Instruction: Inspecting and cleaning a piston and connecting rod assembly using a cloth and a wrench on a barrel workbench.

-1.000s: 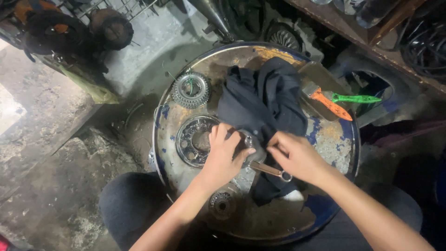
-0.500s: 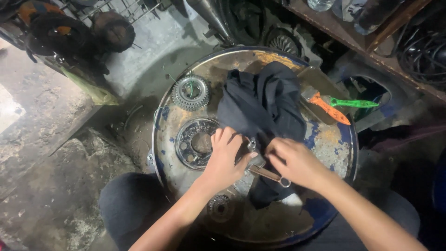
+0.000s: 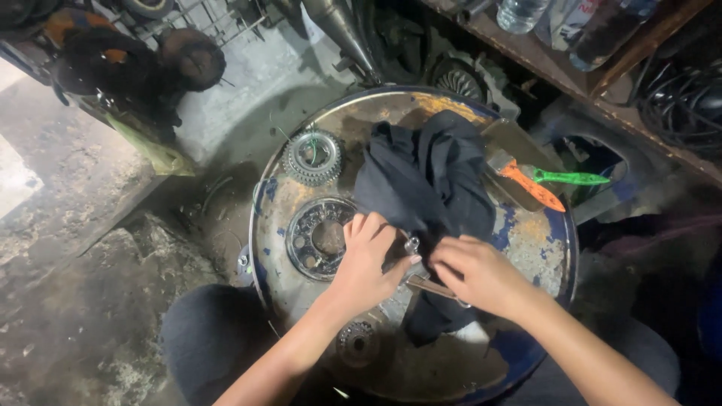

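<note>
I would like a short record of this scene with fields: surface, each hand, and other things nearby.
surface: round rusty drum top, blue paint flaking
left hand: on a small metal part at the edge of the black cloth
right hand: over a thin metal tool, on the cloth
beside left hand: ring-shaped metal plate
behind: toothed gear
right: orange-handled tool, green-handled tool
</note>
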